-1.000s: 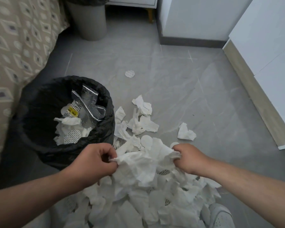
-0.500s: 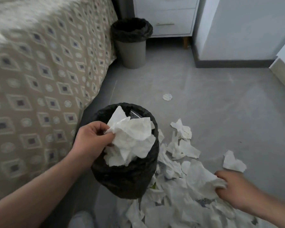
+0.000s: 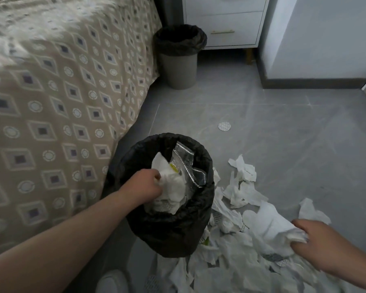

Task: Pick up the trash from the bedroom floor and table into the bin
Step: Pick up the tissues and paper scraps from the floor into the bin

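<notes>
Left grip [image 3: 145, 185] holds wad [image 3: 174, 187] within bin rim [image 3: 208, 166] (right grip [image 3: 321, 246] pinches floor tissue [image 3: 273, 227]).

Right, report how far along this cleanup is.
Done: a foil wrapper lies in the black bin. In hand: left hand grips a tissue wad inside it; right hand grips part of the floor pile. Left: that pile and a round pad.

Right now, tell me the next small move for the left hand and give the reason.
Probably open the left hand and let the tissue wad drop: the hand sits inside the mouth of the black-lined bin, fingers curled on the wad. The right hand grips more tissue from the floor pile.
</notes>
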A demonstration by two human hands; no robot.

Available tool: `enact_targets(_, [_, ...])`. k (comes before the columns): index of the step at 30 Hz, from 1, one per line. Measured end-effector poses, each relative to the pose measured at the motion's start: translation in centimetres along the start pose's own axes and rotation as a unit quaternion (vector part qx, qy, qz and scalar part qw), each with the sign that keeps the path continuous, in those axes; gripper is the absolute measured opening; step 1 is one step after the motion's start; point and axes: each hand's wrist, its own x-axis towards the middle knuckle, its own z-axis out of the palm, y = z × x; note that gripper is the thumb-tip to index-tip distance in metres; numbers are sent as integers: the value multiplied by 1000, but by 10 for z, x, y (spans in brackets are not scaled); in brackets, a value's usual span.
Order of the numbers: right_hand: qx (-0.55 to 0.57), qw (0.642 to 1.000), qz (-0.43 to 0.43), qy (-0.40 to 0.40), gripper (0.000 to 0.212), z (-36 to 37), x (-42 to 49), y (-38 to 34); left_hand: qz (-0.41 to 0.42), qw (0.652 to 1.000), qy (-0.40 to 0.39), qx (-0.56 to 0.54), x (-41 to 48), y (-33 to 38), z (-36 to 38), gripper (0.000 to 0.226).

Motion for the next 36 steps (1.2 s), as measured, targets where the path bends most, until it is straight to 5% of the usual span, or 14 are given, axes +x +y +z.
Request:
enact_targets(5, [36, 997, -48, 49, 15, -39, -6, -55, 59, 989, 130, -47, -32, -20, -23, 64])
enact_targets(14, [191, 969, -150, 52, 3, -55, 4, -216, 70, 994, 51, -68, -67, -69, -1, 153])
enact_targets(19, [162, 972, -166, 44, 6, -6, 44, -278, 82, 988, 60, -120, -65, -74, 0, 153])
enact_targets(24, [-6, 974, -216, 63, 19, 51, 81, -302, 90, 979, 57, -176, -64, -75, 4, 143])
enact_targets(31, [-158, 979, -126, -19, 15, 102, 110, -283, 100, 973, 60, -197, -59, -74, 9, 138])
enact_targets(36, [-100, 983, -121, -91, 82, 89, 96, -284, 101, 976, 60, -185, -59, -75, 8, 137])
